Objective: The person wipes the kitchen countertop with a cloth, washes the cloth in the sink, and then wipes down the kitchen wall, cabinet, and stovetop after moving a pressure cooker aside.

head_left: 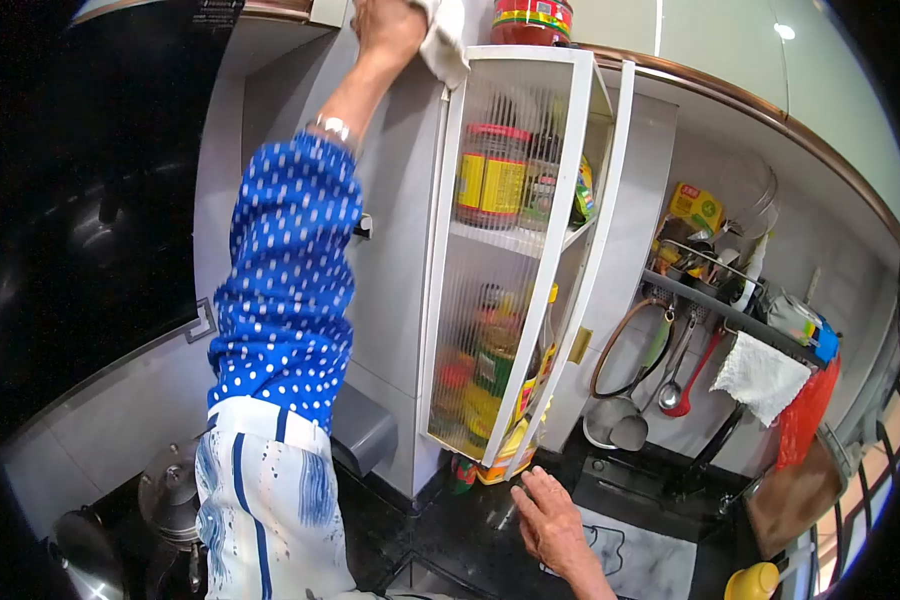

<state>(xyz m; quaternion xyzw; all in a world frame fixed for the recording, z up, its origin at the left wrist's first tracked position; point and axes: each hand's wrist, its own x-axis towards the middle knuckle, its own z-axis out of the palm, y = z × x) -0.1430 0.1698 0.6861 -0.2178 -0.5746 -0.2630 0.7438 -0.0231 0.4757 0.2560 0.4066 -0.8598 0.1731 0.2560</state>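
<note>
My left hand (390, 35) is raised to the upper edge of the view, closed around a white cloth (446, 42). The cloth hangs against the grey tiled wall at the upper left corner of a white-framed cabinet (437, 290) with ribbed clear panels. Behind the panels are a red-lidded jar with a yellow label (492, 178) and several bottles and packets. Below the cabinet's lower front corner, my right hand (552, 525) has its fingers stretched out and holds nothing. Whether its fingertips touch the cabinet door (600, 250), which stands ajar, I cannot tell.
A red jar (532, 22) stands on top of the cabinet. To the right, ladles (628, 428) and a white rag (760, 378) hang from a rack (730, 315) above the black sink (630, 492). Pots (170, 490) stand at the lower left, below a dark glossy panel (90, 200).
</note>
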